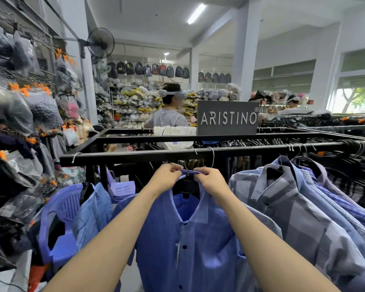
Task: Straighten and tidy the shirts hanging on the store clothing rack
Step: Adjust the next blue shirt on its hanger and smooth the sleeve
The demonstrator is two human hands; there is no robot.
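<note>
— Where's the blue shirt (185, 239)?
— Near, centre, hanging from the black rack (135, 155).
— And the hands?
— Left hand (168, 172) and right hand (209, 175) both pinch its collar, seemingly; fingertips are partly hidden.

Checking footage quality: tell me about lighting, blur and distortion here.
Head view: even light from a ceiling tube; window blown out; wide-angle bending at the edges; left wall bags smeared; hands and blue shirt sharp.
</note>
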